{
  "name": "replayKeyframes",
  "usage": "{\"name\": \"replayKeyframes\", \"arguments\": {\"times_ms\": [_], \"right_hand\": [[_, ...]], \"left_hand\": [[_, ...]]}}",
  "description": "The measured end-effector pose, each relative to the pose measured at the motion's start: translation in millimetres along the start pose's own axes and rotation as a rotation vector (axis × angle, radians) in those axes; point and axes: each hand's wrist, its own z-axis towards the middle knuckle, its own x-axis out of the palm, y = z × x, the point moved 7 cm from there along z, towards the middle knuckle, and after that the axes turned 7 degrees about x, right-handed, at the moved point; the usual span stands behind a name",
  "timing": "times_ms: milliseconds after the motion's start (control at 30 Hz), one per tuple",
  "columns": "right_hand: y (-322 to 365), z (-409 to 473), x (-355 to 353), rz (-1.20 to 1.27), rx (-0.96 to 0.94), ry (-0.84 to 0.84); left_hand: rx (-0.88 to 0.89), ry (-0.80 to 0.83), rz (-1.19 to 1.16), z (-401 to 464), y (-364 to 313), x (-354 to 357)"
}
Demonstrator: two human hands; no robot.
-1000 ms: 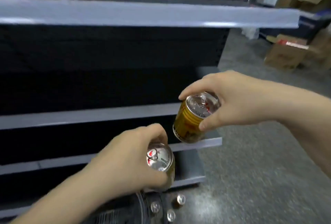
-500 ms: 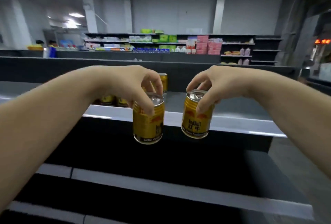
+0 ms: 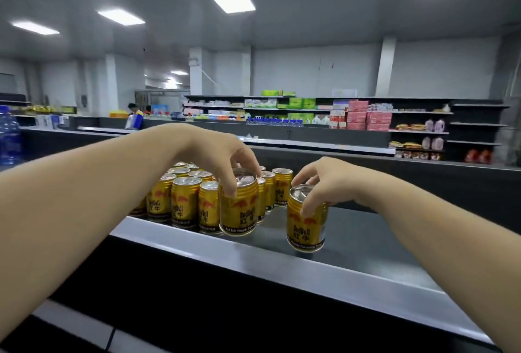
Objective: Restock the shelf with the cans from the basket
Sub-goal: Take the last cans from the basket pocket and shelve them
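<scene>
On the top shelf, at the front edge, both hands were setting down gold cans. The left hand pinched the rim of the left can, pressed against the stocked cluster at its nine o'clock. The right hand gripped the right can, standing apart at three o'clock. I judged that can risked tipping off the lip if let go carelessly, being so near the edge. Both cans looked upright, undented, with silver pull-tab tops
</scene>
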Motion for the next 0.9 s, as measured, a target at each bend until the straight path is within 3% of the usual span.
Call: {"name": "replayKeyframes", "arguments": {"times_ms": [433, 667, 900], "right_hand": [[-13, 60, 18, 0.011, 0.118, 0.007], [-28, 83, 12, 0.05, 0.219, -0.002], [-42, 128, 1, 0.017, 0.299, -0.095]], "left_hand": [[0.032, 0.223, 0.151, 60, 31, 23], [0.133, 0.04, 0.233, 66, 36, 30], [0.257, -0.137, 0.078, 61, 46, 46]]}}
